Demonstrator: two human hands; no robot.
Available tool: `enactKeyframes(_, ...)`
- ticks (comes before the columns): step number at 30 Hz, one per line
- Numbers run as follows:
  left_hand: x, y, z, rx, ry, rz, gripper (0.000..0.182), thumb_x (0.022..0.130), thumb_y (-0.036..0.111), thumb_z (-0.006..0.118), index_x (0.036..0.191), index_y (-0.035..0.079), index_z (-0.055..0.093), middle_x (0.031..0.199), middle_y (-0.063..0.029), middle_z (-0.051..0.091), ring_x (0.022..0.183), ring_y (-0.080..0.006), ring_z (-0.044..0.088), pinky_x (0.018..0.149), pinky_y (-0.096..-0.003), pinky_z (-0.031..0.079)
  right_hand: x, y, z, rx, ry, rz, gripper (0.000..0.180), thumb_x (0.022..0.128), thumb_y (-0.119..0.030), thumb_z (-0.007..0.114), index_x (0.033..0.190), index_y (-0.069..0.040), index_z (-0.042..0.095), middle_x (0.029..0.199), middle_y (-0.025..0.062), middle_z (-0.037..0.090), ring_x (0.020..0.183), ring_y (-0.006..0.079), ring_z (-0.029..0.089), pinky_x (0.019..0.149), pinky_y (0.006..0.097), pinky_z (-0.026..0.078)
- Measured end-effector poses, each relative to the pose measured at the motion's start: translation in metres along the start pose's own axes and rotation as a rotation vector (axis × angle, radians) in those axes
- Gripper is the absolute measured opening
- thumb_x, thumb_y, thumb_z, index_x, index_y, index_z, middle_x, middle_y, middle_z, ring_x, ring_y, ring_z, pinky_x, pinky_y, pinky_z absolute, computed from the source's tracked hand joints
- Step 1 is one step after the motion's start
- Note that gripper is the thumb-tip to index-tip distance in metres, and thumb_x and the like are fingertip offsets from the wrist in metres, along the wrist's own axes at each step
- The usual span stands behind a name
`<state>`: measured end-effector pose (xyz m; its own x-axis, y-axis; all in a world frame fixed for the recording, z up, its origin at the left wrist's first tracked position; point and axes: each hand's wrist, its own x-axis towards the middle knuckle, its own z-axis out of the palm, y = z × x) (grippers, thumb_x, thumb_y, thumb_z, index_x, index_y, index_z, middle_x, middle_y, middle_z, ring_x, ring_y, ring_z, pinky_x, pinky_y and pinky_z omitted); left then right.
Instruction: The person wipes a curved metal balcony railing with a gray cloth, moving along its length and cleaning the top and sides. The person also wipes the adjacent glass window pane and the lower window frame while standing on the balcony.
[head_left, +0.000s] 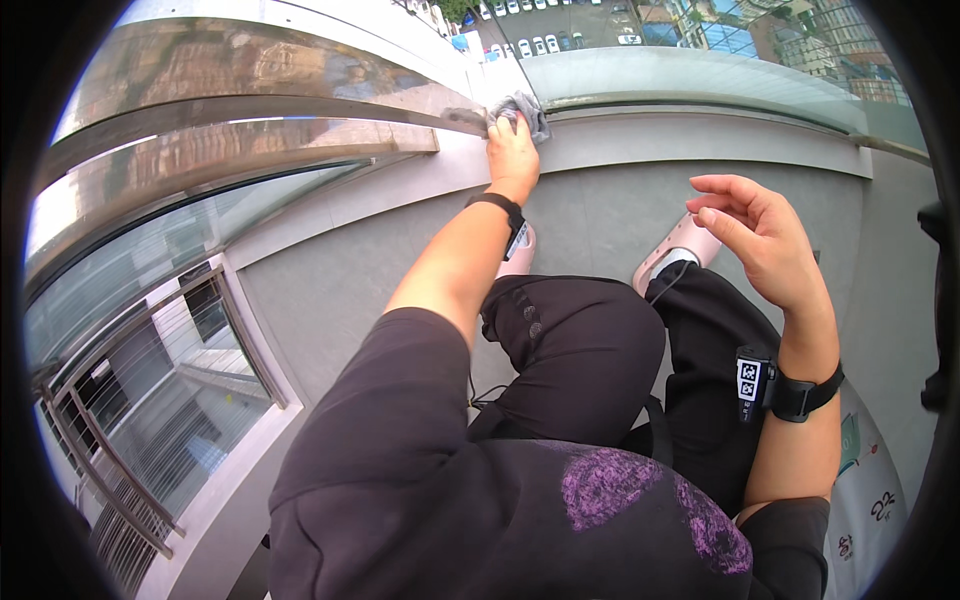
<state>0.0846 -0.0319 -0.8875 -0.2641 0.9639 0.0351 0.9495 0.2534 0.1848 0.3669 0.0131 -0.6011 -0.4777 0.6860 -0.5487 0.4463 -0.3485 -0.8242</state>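
Observation:
My left hand (514, 159) grips a crumpled grey cloth (535, 118) at the far end of a shiny metal handrail (300, 112). The cloth lies at the balcony corner, where the rail runs up to a glass panel (690, 81). A lower metal bar (315, 150) ends just left of my wrist. Over the pink clog (679, 241) on my right foot, my right hand (769, 236) hangs in the air, fingers loosely curled and apart, with nothing in it. Both wrists wear black straps with small devices.
A pale ledge (690, 141) borders the grey tiled floor (585, 206). Past the glass, a car park (592, 22) lies far below. To the left is another railing with thin horizontal wires (161, 367). A white bag bearing writing (862, 495) sits behind my right arm.

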Motion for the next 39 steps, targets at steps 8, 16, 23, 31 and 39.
enactKeyframes(8,0.043,0.042,-0.005,-0.251,-0.324,-0.348,0.019,0.084,0.013,0.060,0.082,-0.004,0.069,0.096,-0.0233,0.068,0.092,-0.0363,0.068,0.080,-0.0380,0.055,-0.006,0.000,-0.007,0.031,0.011,0.004,0.033,0.092,-0.010,0.061,0.122,0.003,0.058,0.105,0.0105,0.067,0.097,0.0128,0.061,0.089,0.0269,0.047)
enactKeyframes(16,0.050,0.078,-0.105,-1.293,-0.903,-0.402,0.034,0.089,0.026,0.066,0.112,0.001,0.064,0.104,-0.0040,0.067,0.089,-0.0139,0.064,0.079,-0.0317,0.053,0.017,-0.007,0.000,-0.084,0.060,-0.078,0.048,0.090,-0.015,0.066,0.133,0.000,0.051,0.121,0.0142,0.061,0.110,0.0189,0.057,0.093,0.0310,0.046)
enactKeyframes(23,0.046,0.068,-0.252,-1.580,-0.968,-0.145,0.038,0.091,0.038,0.057,0.112,0.007,0.063,0.107,-0.0050,0.066,0.095,-0.0165,0.061,0.086,-0.0333,0.048,0.059,-0.016,0.065,-0.227,0.202,-0.713,0.075,0.080,-0.029,0.075,0.142,-0.005,0.040,0.135,0.0240,0.051,0.127,0.0328,0.048,0.106,0.0378,0.038)
enactKeyframes(31,-0.015,-0.024,-0.379,-0.523,-0.422,0.139,0.034,0.089,0.027,0.064,0.107,-0.002,0.067,0.084,-0.0095,0.071,0.078,-0.0140,0.069,0.071,-0.0252,0.053,0.088,-0.038,0.115,0.007,-0.149,-0.472,0.032,0.085,-0.001,0.055,0.117,-0.003,0.060,0.099,0.0037,0.065,0.088,0.0103,0.059,0.080,0.0240,0.049)
enactKeyframes(39,0.005,-0.055,-0.459,-0.784,0.316,0.044,0.047,0.089,0.021,0.068,0.122,-0.004,0.045,0.106,-0.0151,0.062,0.090,-0.0146,0.062,0.067,-0.0261,0.050,0.137,0.041,0.073,0.432,0.178,-0.032,0.023,0.079,-0.010,0.059,0.098,0.002,0.066,0.088,0.0096,0.066,0.074,0.0183,0.064,0.067,0.0308,0.052)
